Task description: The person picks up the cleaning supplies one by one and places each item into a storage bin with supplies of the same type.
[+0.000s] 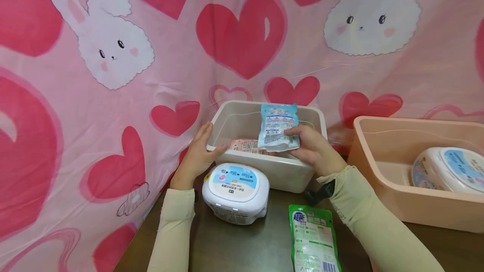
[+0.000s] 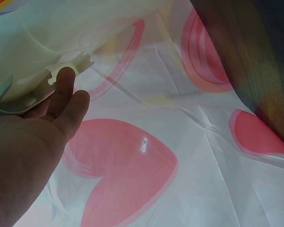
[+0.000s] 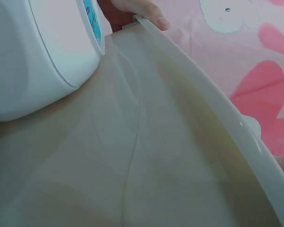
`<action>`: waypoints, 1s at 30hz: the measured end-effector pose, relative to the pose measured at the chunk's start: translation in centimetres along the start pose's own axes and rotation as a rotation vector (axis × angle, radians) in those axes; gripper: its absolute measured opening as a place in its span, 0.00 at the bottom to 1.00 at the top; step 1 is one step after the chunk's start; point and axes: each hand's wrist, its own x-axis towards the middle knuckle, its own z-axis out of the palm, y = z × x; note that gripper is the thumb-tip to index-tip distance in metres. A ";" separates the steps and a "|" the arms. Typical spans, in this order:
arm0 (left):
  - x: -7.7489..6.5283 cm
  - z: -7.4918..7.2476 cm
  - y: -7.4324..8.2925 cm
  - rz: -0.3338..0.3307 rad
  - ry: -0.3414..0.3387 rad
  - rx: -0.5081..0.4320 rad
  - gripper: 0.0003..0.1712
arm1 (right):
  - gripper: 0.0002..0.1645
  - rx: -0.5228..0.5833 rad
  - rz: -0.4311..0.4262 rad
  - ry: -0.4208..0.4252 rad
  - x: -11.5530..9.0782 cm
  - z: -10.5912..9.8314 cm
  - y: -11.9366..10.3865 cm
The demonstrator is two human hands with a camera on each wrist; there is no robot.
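My right hand (image 1: 314, 146) holds a light blue printed pouch (image 1: 280, 123) over the right part of a pale grey plastic bin (image 1: 264, 167), thumb on the pouch's face. My left hand (image 1: 198, 154) grips that bin at its left front corner, the thumb over the rim; in the left wrist view two fingers (image 2: 68, 94) show by the rim's underside. Inside the bin lies a pink printed packet (image 1: 247, 146), partly hidden by the front wall. A white lidded tub (image 1: 236, 192) with a blue label stands in front of the bin. The right wrist view mostly shows the bin's outer wall (image 3: 146, 142).
A green pouch (image 1: 314, 238) lies on the dark table (image 1: 242, 247) in front. To the right stands a peach bin (image 1: 416, 205) with another white tub (image 1: 450, 167) inside. A pink heart-and-rabbit cloth (image 1: 170, 66) hangs close behind and along the left.
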 end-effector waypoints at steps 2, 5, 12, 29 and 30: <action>0.0 -0.1 0.0 0.008 0.003 0.001 0.57 | 0.38 -0.008 -0.005 -0.009 0.0 -0.1 -0.2; 0.0 -0.1 0.0 0.010 0.009 0.002 0.57 | 0.40 -0.017 -0.008 -0.011 0.0 -0.4 -0.6; -0.2 -0.2 0.2 -0.016 0.010 0.012 0.57 | 0.42 0.007 0.011 0.027 -0.3 -1.2 -1.7; -0.4 -0.2 0.1 -0.015 -0.001 0.018 0.57 | 0.42 -0.297 -0.061 0.050 -1.0 -1.1 -1.3; -0.4 -0.2 0.1 -0.014 0.000 0.018 0.57 | 0.42 -0.337 -0.082 0.060 -1.2 -1.0 -1.4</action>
